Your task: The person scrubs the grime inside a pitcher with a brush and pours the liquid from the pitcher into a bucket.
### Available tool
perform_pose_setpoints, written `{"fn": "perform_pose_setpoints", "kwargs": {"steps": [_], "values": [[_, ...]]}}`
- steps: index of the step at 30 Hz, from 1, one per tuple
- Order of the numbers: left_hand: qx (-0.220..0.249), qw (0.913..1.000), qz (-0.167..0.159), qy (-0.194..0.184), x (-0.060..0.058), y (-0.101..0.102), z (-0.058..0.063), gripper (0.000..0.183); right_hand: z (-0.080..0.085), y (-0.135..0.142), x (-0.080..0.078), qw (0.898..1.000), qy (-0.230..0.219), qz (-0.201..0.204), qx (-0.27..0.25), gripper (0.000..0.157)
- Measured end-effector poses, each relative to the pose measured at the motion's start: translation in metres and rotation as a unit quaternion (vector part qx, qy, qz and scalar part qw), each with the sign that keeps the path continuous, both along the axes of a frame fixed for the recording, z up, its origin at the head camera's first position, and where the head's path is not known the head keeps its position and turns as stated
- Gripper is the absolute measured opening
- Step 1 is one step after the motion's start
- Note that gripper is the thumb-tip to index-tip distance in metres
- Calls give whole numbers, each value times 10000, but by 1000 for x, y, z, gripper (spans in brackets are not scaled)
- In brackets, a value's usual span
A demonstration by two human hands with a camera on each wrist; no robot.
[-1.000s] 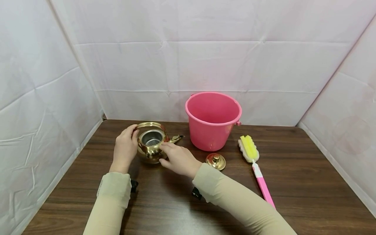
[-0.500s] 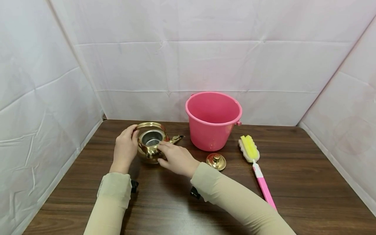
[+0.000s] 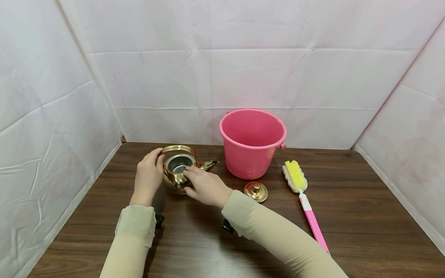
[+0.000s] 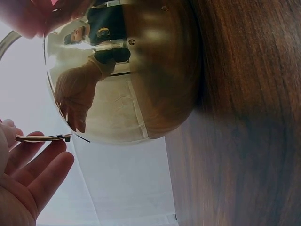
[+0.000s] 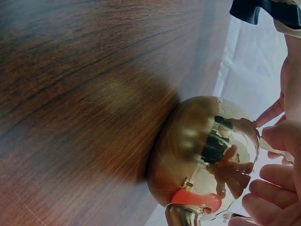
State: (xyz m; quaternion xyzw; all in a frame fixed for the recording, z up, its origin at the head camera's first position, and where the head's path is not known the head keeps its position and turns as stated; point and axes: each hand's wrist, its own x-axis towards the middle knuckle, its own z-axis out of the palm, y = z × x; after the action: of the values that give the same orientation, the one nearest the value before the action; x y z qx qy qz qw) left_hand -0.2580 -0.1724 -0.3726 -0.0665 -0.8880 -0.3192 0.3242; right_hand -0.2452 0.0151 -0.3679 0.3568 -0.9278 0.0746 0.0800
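A shiny brass teapot (image 3: 176,181) stands on the table at the left, its lid off. A metal strainer (image 3: 179,164) with small holes sits inside its opening. My left hand (image 3: 148,175) grips the teapot's arched handle (image 3: 178,147) at its left end; in the left wrist view the fingers curve about the brass strip. My right hand (image 3: 206,187) is at the near right of the teapot, fingertips over the edge of the opening and thumb lower by the body. In the right wrist view that hand's fingers (image 5: 270,193) are loosely bent beside the rim, holding nothing I can see.
Behind to the right stands a pink bucket (image 3: 249,160). The brass lid (image 3: 255,191) lies in front of it, knob up. Further right lies a pink-handled sponge brush (image 3: 306,202). The teapot's spout (image 3: 209,165) points at the bucket. White cloth walls (image 3: 257,77) enclose the table.
My right hand has slid a little to the left along the teapot's rim, its fingertips now over the opening's edge. The left hand and the teapot have stayed in place.
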Motion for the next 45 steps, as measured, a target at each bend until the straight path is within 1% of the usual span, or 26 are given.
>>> {"fn": "perform_pose_setpoints", "kwargs": {"steps": [5, 13, 18, 23, 31, 34, 39, 45], "values": [[-13, 9999, -7, -102, 1, 0, 1, 27, 0, -3, -2, 9999, -113, -43, 112, 50], [-10, 10000, -9, -45, 1, 0, 2, 26, 2, -8, -6, 9994, -144, -8, 321, 50], [-1, 10000, -10, -66, 1, 0, 1, 27, 1, -13, -9, 9990, -68, 49, 444, 49], [6, 10000, -5, 5, 1, 0, 1, 26, -1, -17, -13, 9986, 65, 111, 506, 46], [4, 9999, -19, 116, -1, 0, 1, 25, 2, -22, -15, 9977, 162, 119, 645, 43], [21, 9999, -13, 116, 0, 0, 1, 24, 3, -25, -15, 9971, 306, 159, 678, 39], [27, 10000, -9, 67, -1, 0, 1, 23, 5, -27, -16, 9951, 600, 249, 750, 29], [58, 10000, -12, 31, 0, 0, 3, 23, 8, -29, -18, 9953, 578, 247, 733, 23]]}}
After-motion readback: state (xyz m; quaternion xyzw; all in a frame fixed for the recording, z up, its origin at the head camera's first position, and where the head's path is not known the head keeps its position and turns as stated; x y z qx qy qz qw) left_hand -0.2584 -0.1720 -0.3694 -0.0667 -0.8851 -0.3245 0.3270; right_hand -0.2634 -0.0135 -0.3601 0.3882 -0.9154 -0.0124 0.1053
